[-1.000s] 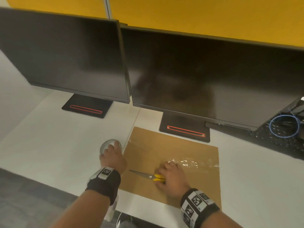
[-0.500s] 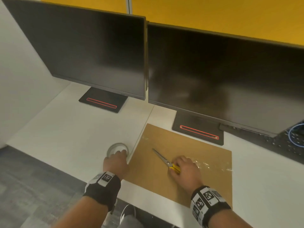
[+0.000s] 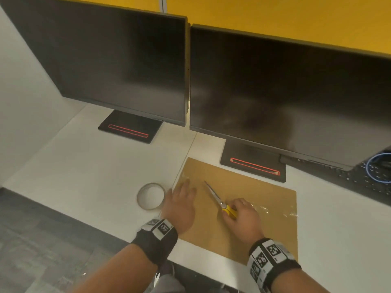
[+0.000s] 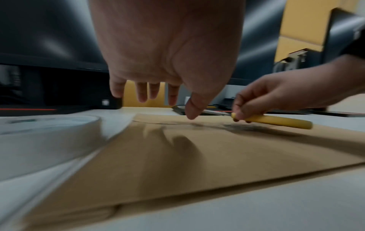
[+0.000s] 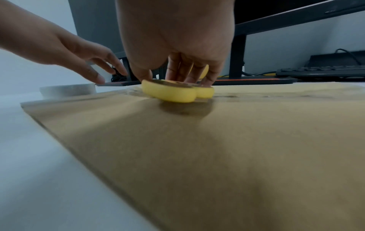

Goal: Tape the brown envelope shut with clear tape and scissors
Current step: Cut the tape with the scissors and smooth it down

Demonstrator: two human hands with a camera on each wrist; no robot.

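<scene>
The brown envelope (image 3: 239,233) lies flat on the white desk, with a wrinkled strip of clear tape (image 3: 277,210) across its right part. The tape roll (image 3: 150,196) lies flat just left of the envelope. Yellow-handled scissors (image 3: 221,203) rest on the envelope, blades pointing away to the left. My right hand (image 3: 234,210) grips their handles (image 5: 171,93) with thumb and fingers. My left hand (image 3: 182,193) hovers over the envelope's left edge, fingers (image 4: 142,93) straight, holding nothing.
Two dark monitors (image 3: 127,66) stand behind, their black bases (image 3: 254,166) close to the envelope's far edge. A black keyboard (image 3: 359,178) and a blue cable loop lie at the right. The desk's front edge (image 3: 105,227) runs just under my wrists.
My left hand came off the tape roll and moved right, over the envelope. My right hand turned the scissors so the blades point away instead of left.
</scene>
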